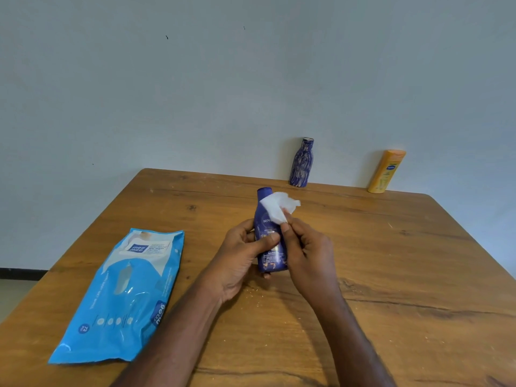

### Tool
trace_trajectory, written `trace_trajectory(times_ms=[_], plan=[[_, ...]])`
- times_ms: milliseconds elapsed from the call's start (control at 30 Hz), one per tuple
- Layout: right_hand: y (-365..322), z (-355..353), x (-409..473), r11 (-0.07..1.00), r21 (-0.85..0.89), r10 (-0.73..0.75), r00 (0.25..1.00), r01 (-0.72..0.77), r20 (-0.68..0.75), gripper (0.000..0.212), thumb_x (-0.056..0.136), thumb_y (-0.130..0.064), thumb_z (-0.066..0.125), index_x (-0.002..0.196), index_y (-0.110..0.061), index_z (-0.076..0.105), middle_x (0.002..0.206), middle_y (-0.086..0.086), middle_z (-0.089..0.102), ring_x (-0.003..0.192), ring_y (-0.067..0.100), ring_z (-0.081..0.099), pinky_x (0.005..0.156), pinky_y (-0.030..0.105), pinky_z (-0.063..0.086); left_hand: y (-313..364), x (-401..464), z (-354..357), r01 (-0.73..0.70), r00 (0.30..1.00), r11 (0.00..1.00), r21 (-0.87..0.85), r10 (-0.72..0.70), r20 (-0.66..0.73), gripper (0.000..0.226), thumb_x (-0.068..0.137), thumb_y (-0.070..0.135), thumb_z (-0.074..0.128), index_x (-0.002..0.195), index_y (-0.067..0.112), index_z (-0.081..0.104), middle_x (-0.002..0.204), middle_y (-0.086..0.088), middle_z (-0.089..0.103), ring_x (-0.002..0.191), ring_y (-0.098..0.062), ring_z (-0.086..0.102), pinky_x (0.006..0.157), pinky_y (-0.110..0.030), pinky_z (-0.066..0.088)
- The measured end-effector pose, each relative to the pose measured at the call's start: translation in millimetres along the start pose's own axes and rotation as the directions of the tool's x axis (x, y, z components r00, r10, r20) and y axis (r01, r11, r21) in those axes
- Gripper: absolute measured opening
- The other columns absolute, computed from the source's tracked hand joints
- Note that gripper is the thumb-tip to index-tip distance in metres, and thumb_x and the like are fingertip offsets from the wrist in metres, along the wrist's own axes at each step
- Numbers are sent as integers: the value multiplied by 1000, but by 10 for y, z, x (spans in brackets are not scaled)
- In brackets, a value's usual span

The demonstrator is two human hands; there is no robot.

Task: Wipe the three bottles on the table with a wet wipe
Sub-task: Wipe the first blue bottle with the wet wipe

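A: Holding the blue bottle point(270, 241) above the surface point(391, 261), left hand point(243, 255) wrapped round its lower body, grip clamped on it.
B: Right hand point(307, 255)?
A: Fingers pinched together on the wipe point(276, 206), pressed against the bottle's upper front near the cap.
B: Other two?
A: Patterned bottle point(301, 163) and yellow bottle point(386, 171) upright at the far edge by the wall point(223, 79), well apart from the hands.
B: Wipe pack point(125, 294)?
A: Flat on the surface, left of the left forearm.
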State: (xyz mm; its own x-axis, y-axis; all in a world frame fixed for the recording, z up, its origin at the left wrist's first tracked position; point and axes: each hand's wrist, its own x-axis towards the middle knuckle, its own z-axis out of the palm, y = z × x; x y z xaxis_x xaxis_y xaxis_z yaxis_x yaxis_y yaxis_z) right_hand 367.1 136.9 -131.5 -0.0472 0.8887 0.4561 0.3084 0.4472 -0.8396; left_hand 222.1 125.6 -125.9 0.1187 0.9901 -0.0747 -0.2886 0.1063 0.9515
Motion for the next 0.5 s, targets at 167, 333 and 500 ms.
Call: trace_trajectory(times_ms=[167, 333, 500], plan=[[27, -71, 28, 996, -76, 38, 997, -43, -65, 30, 104, -16, 53, 131, -10, 66, 116, 1, 75, 94, 2, 70, 71, 11, 52, -99, 14, 78, -44, 998, 986, 162, 38, 44, 40, 89, 15, 77, 126, 24, 65, 116, -4, 71, 102, -30, 73, 72, -44, 63], [-35, -22, -44, 932, -296, -160, 969, 211, 188, 40, 102, -16, 54, 143, -18, 54, 148, -1, 52, 115, 10, 66, 95, 18, 54, -64, -6, 85, -81, 997, 970, 228, 80, 17, 36, 95, 2, 64, 119, 28, 64, 102, 1, 75, 83, -21, 76, 64, -36, 61], [-8, -18, -6, 909, -338, -157, 953, 242, 259, 41, 102, -16, 53, 143, -20, 54, 154, 1, 46, 127, 21, 61, 99, 43, 56, -99, 24, 38, -108, 994, 960, 257, 110, 6, 28, 96, 4, 63, 116, 23, 67, 91, -10, 75, 71, -30, 73, 54, -45, 57]])
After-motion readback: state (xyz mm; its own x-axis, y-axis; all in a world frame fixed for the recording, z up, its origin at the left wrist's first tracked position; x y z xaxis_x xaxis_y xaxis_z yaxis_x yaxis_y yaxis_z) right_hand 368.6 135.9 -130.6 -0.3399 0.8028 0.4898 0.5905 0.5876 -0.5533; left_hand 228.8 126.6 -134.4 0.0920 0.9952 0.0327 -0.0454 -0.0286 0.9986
